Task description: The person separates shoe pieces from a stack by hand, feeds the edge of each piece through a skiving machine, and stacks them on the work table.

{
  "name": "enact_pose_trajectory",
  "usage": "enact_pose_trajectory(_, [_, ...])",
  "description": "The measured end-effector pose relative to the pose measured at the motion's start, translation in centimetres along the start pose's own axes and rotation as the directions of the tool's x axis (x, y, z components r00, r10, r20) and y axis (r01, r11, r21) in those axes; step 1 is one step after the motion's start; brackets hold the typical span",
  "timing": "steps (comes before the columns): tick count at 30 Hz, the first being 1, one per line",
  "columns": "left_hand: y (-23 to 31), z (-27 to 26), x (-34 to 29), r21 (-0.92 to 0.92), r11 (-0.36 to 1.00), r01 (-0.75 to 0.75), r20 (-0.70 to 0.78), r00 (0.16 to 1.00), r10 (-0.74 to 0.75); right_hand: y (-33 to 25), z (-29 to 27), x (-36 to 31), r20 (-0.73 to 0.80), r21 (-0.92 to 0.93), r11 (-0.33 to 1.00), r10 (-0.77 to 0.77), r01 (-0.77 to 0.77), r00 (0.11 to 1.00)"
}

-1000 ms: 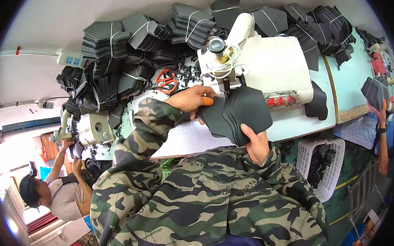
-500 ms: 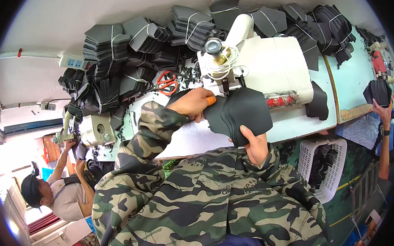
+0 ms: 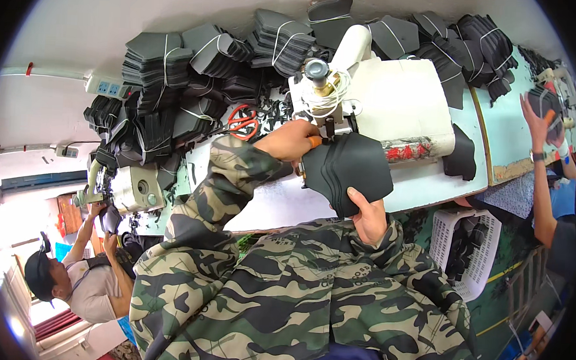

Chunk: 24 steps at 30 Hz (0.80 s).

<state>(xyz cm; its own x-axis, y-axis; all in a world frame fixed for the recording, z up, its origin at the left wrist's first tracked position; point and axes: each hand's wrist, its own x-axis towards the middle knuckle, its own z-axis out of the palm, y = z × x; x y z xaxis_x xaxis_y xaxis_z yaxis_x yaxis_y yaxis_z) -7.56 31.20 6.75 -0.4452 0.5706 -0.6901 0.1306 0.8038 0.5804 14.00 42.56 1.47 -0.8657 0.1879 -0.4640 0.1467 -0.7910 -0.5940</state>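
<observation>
My right hand [image 3: 368, 218] pinches the near edge of a small stack of black foam sheets [image 3: 354, 167], thumb on top. My left hand [image 3: 289, 141] is closed at the stack's left edge, by the head of a cream sewing-type machine [image 3: 406, 98]; an orange cover is on one fingertip. Its fingers seem to hold the sheets' edge, though their undersides are hidden. The sheets lie fanned in overlapping layers under the front of the machine head. Red-handled scissors [image 3: 243, 122] lie to the left of my left hand, among black scraps [image 3: 275, 111].
Tied bundles of black sheets [image 3: 154, 59] line the back of the white table [image 3: 267, 205]. A white basket [image 3: 489, 256] holding black pieces stands at lower right. One co-worker [image 3: 77, 280] works at another machine on the left; another's hand [image 3: 535, 124] holds black pieces at far right.
My left hand has moved slightly right and away from me, along the stack. The stack has shifted a little. The right co-worker's arm has swung left, and a second hand now shows there.
</observation>
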Motion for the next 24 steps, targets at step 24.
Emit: enact_pose_trajectory(24, [3.2,8.5,-3.1,-0.992,0.11,-0.058,0.002,0.876,0.482,-7.7,2.7,-2.5,0.601,-0.795,-0.382,-0.605,0.472,0.523])
